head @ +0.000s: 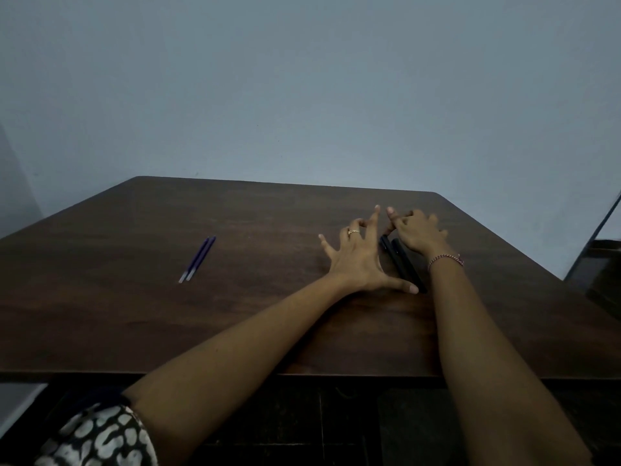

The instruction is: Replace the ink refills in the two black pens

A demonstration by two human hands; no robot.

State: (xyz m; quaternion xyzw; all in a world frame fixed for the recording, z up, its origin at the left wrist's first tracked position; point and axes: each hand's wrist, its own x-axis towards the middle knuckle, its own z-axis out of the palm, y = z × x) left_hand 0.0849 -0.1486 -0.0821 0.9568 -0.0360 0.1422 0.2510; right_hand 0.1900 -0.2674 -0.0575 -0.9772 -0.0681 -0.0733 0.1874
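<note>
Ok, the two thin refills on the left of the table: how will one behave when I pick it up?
The refills look very thin and long, so one is probably light and slightly bendy. Lying flat on the smooth table, it may roll when nudged and be fiddly to pinch.

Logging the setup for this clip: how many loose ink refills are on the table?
2. The left refill and the right refill lie side by side on the left part of the table. Any refills inside the black pens, to their right, are hidden.
</note>
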